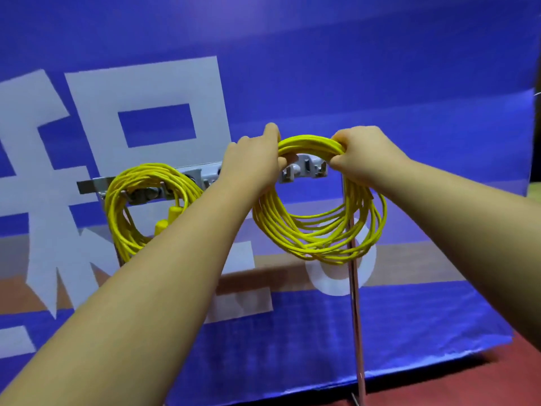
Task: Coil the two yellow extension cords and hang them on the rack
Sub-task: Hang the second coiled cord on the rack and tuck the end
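Large white Chinese character (pixel 146 83), on blue banner (pixel 380 83), partly cropped, not surely legible

The first yellow cord (pixel 146 172) hangs as a round coil on the left part of the grey rack (pixel 310 168), at middle left of the frame, its 2 yellow plugs (pixel 174 213) inside the loop. The second yellow cord (pixel 310 146), also coiled, is at center; the left hand (pixel 254 162) and the right hand (pixel 363 153) grip its top in front of the rack's right end.

We face a blue banner (pixel 380 68) that fills nearly the whole view — large white characters (pixel 146 89) on its left, a white ring (pixel 330 281) lower down. A tan band (pixel 415 266) crosses it, and below lies a red floor (pixel 468 385).
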`<state>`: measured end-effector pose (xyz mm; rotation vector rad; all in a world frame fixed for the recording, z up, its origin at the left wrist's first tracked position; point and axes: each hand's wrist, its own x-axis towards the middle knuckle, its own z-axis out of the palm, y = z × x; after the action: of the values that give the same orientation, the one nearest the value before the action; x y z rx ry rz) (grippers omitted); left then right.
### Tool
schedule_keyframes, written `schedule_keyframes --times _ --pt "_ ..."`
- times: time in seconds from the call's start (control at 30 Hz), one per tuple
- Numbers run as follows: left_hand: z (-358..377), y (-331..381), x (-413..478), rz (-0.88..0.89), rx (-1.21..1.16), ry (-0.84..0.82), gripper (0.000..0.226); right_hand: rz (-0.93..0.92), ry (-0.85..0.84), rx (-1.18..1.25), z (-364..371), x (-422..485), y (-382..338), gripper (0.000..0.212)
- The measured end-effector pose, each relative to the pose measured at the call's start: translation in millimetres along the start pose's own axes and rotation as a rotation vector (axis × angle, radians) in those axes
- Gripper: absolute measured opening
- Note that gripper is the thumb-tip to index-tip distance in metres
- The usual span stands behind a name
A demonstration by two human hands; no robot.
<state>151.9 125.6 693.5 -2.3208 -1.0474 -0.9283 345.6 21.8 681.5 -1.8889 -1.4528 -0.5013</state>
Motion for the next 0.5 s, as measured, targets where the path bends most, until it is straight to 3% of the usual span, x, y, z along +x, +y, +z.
schedule_keyframes --times 0.1,0.23,0.5 --pt "7 0 16 -0.061 -0.095 -0.076 0.029 0.011 0.027 -0.057 1 12 7 0.005" --pt "19 -5 23 -0.120 -0.197 -0.206 0.062 0.030 -0.035 -0.107 10 20 14 0.010" --pt "32 -17 -2 0.110 -0.014 -0.115 0.067 0.005 -0.169 -0.151 15 20 20 0.035"
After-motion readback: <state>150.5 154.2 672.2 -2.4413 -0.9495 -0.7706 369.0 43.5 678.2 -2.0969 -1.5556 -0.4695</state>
